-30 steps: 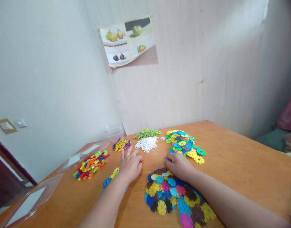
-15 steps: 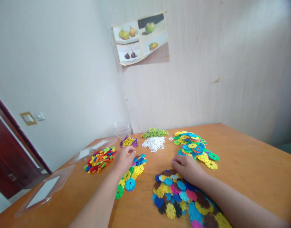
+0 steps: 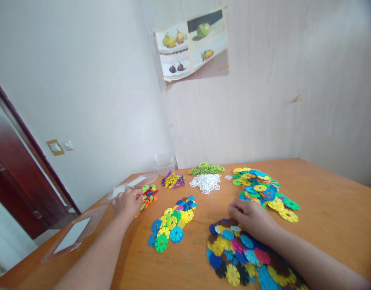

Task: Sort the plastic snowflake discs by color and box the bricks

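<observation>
My left hand (image 3: 127, 204) is arched over the pile of small red, orange, green and yellow plastic building pieces (image 3: 149, 195), covering its left part. Its fingertips are hidden, so whether they grip a piece does not show. My right hand (image 3: 252, 218) is curled closed at the far edge of the large heap of notched plastic discs (image 3: 230, 249) in blue, yellow, brown, black and pink. What its fingers hold, if anything, is out of sight. Between the hands lies a smaller cluster of yellow, green and blue notched discs (image 3: 172, 221).
Farther back are purple and yellow pieces (image 3: 172, 180), white lattice pieces (image 3: 205, 183), green pieces (image 3: 207, 169) and another disc heap (image 3: 259, 187). A clear tub (image 3: 164, 165) stands by the wall. Transparent lids or trays with white labels (image 3: 73, 235) line the table's left side.
My left hand has moved left from beside the small disc cluster onto the red and orange pieces. My right hand stays by the large disc heap. The view has turned slightly left.
</observation>
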{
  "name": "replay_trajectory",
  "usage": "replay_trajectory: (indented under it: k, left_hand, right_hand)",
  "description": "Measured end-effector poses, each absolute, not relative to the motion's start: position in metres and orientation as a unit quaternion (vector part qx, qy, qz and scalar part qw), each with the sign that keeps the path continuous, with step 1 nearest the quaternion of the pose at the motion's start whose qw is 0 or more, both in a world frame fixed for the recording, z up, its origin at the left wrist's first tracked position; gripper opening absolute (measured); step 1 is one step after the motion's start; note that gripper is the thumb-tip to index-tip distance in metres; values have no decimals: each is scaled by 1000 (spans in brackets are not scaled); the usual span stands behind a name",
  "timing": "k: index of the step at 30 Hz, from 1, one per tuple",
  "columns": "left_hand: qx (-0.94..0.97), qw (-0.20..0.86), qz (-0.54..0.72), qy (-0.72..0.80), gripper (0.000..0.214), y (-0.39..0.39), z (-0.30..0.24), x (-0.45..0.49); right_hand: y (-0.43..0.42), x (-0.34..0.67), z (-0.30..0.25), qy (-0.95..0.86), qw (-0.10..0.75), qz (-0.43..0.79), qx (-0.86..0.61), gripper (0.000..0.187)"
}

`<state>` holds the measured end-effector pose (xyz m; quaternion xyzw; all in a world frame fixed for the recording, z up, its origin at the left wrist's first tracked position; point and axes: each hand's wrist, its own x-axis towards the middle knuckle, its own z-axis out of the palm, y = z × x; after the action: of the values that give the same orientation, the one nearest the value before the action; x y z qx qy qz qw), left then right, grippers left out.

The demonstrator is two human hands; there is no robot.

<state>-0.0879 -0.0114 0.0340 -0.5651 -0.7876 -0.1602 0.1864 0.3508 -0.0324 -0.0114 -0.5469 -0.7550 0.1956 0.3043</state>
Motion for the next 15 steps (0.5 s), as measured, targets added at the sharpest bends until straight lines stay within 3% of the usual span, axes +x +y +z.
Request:
replay_trajectory:
  k: [15]
  left_hand:
    - [-554,174,-141,-802,33,-15,31,-72]
  right_hand:
    - [-33,352,-11,-763,295,185,-544,31]
